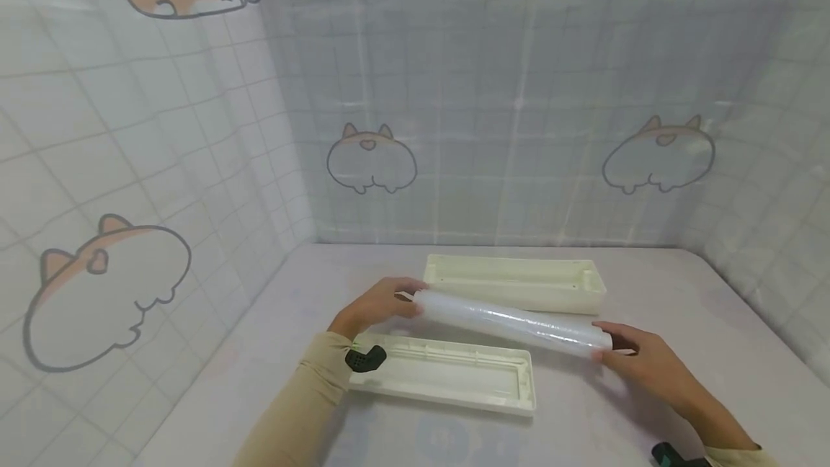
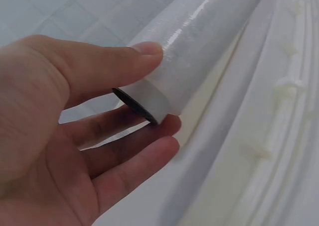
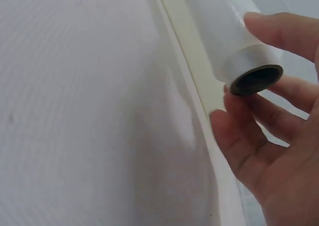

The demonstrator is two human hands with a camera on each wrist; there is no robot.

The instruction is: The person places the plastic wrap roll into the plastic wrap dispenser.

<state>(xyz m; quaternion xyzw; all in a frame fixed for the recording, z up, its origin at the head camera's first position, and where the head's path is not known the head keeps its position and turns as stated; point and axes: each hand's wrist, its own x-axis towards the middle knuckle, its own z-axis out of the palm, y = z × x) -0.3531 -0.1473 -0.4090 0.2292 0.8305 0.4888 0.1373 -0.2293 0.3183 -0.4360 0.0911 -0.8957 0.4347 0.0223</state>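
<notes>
Above the tabletop (image 1: 583, 416), the left hand (image 1: 379, 303) and right hand (image 1: 655, 370) are pinching opposite ends of the roll (image 1: 512, 321), seemingly balancing its length. The box (image 1: 573, 300) is lying beyond it, the lid (image 1: 447, 378) nearer.

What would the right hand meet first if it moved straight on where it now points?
First the white roll, whose end the right hand grips; beyond that, probably the far cream box, though depth is unclear.
</notes>
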